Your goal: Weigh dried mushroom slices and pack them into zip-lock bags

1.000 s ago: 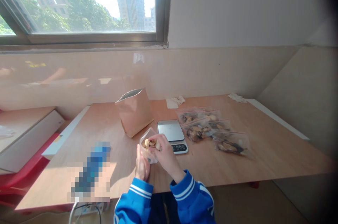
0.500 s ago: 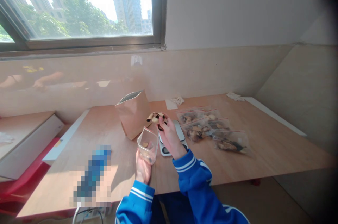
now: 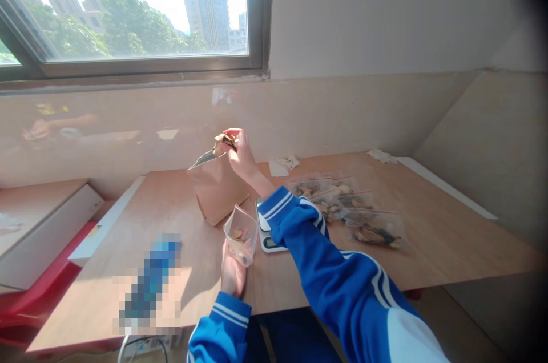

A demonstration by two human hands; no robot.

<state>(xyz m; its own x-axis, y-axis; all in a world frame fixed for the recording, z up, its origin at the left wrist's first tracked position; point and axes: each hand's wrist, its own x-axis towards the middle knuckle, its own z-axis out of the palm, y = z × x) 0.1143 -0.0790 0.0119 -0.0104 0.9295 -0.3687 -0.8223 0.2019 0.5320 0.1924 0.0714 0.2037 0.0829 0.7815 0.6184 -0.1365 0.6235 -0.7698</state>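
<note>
My left hand is closed round the lower part of a clear zip bag, its mouth gaping upward. A few pale dried slices lie inside it. Above the mouth of a brown paper bag, my right hand pinches a small bunch of dried mushroom slices, cream with dark edges. The paper bag stands upright with its top open; its contents are hidden. Under my right forearm, a white kitchen scale is partly covered by the sleeve.
Several filled zip bags lie at the right of the wooden table. White paper scraps sit along the back edge. A blurred blue object lies at the left, with a white cable below it. A red stool is further left.
My right hand has come out of the zip bag with the mushroom slices and moved up and left over the paper bag. My left hand still holds the zip bag, now with fewer slices.
</note>
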